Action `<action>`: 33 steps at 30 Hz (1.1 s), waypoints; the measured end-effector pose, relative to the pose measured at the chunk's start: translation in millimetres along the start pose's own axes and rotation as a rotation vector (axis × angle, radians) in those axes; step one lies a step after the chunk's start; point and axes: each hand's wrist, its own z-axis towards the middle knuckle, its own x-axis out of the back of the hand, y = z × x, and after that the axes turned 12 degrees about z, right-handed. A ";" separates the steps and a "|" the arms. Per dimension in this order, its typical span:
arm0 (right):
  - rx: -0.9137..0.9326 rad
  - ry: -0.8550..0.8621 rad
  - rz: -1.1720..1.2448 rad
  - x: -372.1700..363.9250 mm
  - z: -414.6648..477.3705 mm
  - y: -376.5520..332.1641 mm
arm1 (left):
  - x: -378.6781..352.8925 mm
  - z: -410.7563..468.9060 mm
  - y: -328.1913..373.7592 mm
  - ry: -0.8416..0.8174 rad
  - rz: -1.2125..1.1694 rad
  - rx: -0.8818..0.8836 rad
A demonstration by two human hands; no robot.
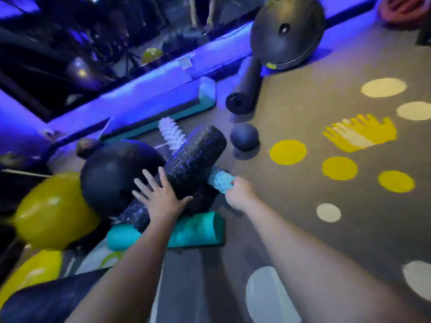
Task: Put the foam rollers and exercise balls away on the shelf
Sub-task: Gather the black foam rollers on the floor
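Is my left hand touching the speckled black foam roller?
Touching. The head view shows the left hand lying flat, fingers spread, on the speckled black foam roller.

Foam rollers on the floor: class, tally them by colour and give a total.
Black: 2, speckled roller, smooth roller
Teal: 1, teal roller
Pale, knobbly: 2, white roller, pale blue roller
Total: 5
Blurred dark shape at bottom left not counted.
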 end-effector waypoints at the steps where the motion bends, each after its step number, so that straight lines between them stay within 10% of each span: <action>1: 0.001 -0.019 -0.016 -10.5 -0.4 3.1 | -3.5 8.8 -15.1 -0.053 0.027 0.014; 9: -0.126 -0.003 0.146 41.2 -19.3 53.5 | 18.7 11.1 8.6 -0.151 0.051 -0.112; 17: -0.165 0.286 1.064 209.0 -70.7 75.6 | 142.7 -79.9 241.4 -0.549 -1.033 -0.702; 28: -0.439 0.844 0.435 418.9 -190.2 205.5 | 190.5 -266.2 434.3 -1.130 -1.175 -1.023; 33: -0.536 0.970 0.088 430.2 -214.3 282.7 | 193.8 -248.7 452.5 -0.999 -1.138 -1.010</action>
